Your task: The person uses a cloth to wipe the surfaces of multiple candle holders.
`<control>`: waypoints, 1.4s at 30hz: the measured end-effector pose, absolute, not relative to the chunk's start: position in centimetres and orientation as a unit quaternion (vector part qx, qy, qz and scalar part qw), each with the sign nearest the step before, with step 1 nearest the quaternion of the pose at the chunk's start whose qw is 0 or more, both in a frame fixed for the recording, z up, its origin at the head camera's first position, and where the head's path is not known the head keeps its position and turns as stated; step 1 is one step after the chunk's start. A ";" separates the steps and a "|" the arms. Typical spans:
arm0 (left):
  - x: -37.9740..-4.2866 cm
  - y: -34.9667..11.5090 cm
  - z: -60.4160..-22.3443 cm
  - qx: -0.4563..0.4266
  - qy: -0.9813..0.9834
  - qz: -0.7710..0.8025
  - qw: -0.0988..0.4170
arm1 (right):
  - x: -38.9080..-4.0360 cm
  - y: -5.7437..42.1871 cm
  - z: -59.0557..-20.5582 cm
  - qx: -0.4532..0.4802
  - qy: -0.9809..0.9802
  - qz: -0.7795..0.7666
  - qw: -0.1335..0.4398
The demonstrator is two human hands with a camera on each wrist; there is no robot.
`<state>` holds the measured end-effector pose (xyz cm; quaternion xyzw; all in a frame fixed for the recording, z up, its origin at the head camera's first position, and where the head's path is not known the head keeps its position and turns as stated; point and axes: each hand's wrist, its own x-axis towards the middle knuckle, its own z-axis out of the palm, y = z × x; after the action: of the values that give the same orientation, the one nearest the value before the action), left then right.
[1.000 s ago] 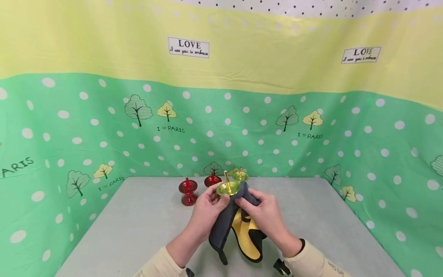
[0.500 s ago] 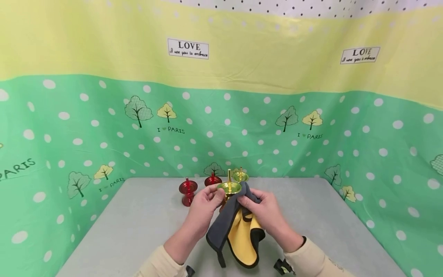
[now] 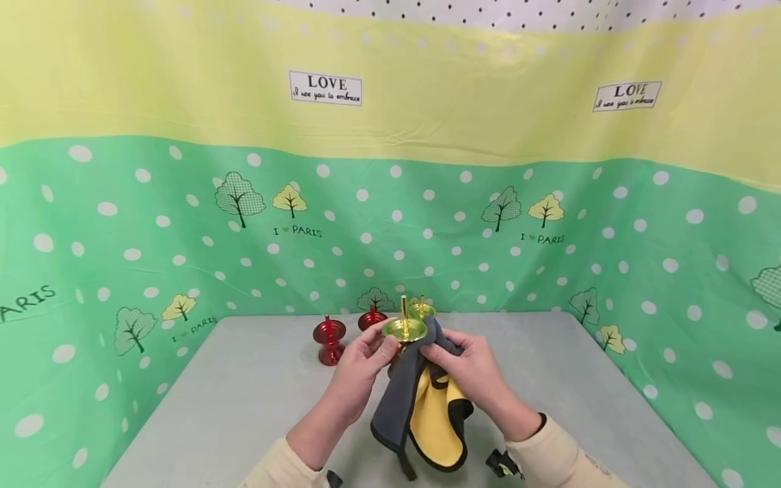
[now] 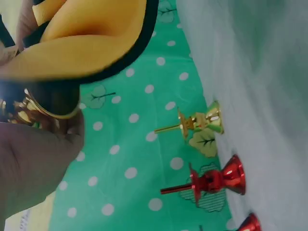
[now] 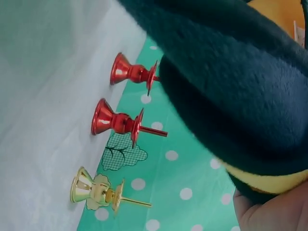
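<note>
Above the table in the head view, my left hand [image 3: 358, 369] grips a gold candle holder [image 3: 405, 329] just below its dish, spike pointing up. My right hand [image 3: 474, 364] pinches a two-sided cloth [image 3: 436, 427], dark grey and yellow with black edging. The grey side touches the right part of the dish, and the rest hangs below. In the left wrist view the cloth [image 4: 91, 53] covers part of the held holder. Most of the right fingers are hidden behind the cloth [image 5: 240, 91] in the right wrist view.
Two red candle holders stand on the grey table [image 3: 256, 400]: one red holder [image 3: 329, 339] at left, another red holder [image 3: 372, 318] behind my left hand. A second gold holder [image 3: 422, 309] stands at the back. A dotted green curtain [image 3: 396, 230] hangs behind the table.
The held gold holder has shifted slightly right and stands a little more upright. The cloth's hanging part has swung, first left, then back right. Both hands keep their hold.
</note>
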<state>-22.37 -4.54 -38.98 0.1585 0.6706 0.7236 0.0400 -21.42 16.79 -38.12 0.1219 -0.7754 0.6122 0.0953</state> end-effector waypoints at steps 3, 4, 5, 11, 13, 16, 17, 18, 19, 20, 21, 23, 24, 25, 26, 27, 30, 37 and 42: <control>-22.3 -4.6 -38.9 0.176 0.692 0.698 0.051 | -21.5 16.9 -38.0 0.102 -0.767 0.630 0.073; -22.3 -4.6 -38.8 0.182 0.697 0.692 0.055 | -21.5 17.0 -37.9 0.096 -0.763 0.636 0.068; -22.3 -4.7 -38.7 0.188 0.699 0.687 0.059 | -21.6 17.0 -37.9 0.089 -0.760 0.641 0.064; -22.4 -4.5 -38.3 0.160 0.685 0.708 0.052 | -21.7 17.4 -38.2 0.126 -0.778 0.606 0.111; -22.2 -4.3 -38.2 0.131 0.679 0.721 0.044 | -21.7 17.5 -38.5 0.171 -0.794 0.558 0.168; -21.9 -3.9 -38.0 0.106 0.675 0.729 0.039 | -21.6 17.5 -38.9 0.243 -0.802 0.467 0.281; -21.9 -3.7 -37.9 0.101 0.675 0.730 0.037 | -21.5 17.4 -38.9 0.266 -0.799 0.435 0.319; -21.8 -3.6 -37.9 0.097 0.674 0.731 0.036 | -21.4 17.3 -38.9 0.285 -0.795 0.402 0.355; -21.8 -3.6 -37.8 0.095 0.675 0.731 0.036 | -21.3 17.2 -38.8 0.301 -0.789 0.371 0.387; -21.8 -3.6 -37.8 0.095 0.676 0.730 0.036 | -21.2 17.1 -38.6 0.314 -0.782 0.347 0.411; -21.8 -3.6 -37.7 0.096 0.675 0.730 0.038 | -21.2 17.0 -38.4 0.324 -0.777 0.326 0.430; -21.9 -3.8 -37.6 0.098 0.672 0.732 0.042 | -21.2 16.9 -38.1 0.339 -0.768 0.297 0.454; -21.9 -3.9 -37.6 0.102 0.667 0.736 0.048 | -21.2 16.9 -37.9 0.342 -0.766 0.293 0.458; -21.9 -4.1 -37.5 0.107 0.660 0.741 0.054 | -21.3 16.9 -37.8 0.343 -0.765 0.290 0.462; -21.9 -4.3 -37.4 0.113 0.651 0.748 0.063 | -21.3 17.0 -37.7 0.341 -0.765 0.289 0.463; -21.9 -4.5 -37.4 0.120 0.643 0.753 0.072 | -21.5 17.1 -37.7 0.338 -0.767 0.288 0.463; -21.8 -5.1 -37.0 0.145 0.632 0.755 0.097 | -21.8 17.4 -37.9 0.333 -0.772 0.306 0.446; -21.0 -5.2 -36.4 0.158 0.677 0.710 0.108 | -21.4 17.3 -38.3 0.319 -0.774 0.337 0.431; -20.8 -5.0 -36.3 0.175 0.686 0.700 0.096 | -20.6 16.7 -37.8 0.328 -0.770 0.293 0.463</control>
<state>-20.79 -5.01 -36.34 0.1747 0.6855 0.7003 0.0958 -20.64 16.67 -37.80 0.3276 -0.7696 0.2929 0.4633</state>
